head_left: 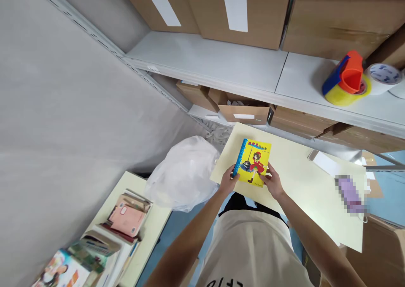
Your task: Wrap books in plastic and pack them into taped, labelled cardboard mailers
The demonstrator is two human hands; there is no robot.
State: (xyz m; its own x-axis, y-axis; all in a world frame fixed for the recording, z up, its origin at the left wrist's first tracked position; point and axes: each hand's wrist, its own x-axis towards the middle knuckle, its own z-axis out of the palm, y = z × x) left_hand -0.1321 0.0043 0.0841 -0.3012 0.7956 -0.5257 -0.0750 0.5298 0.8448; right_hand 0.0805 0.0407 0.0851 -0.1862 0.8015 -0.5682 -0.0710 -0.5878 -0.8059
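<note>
The person holds a yellow paperback book (253,162) in both hands over the near left end of a cream tabletop (303,190), its front cover turned up toward the wearer. The cover shows a cartoon figure in a red outfit and cap, and a blue strip runs down the left side.

The left hand (228,180) grips the lower left edge: its thumb lies over the blue strip, and the fingers curl around the side, their tips partly hidden from me. The right hand (274,182) takes the lower right edge, thumb on the cover and index finger up along the side; the other fingers are tucked too far under to make out. Both grips are narrow, closed to about the book's thickness. I can't tell whether the book touches the tabletop.

Farther right on the same surface lie a flat white pad (325,163) and a purple item (349,193), blurred into blocks. Left of the tabletop sits a bulging translucent plastic bag (182,173), and beyond it, on a second table (158,223), stand stacked books, a pink-covered one (128,219) on top.
</note>
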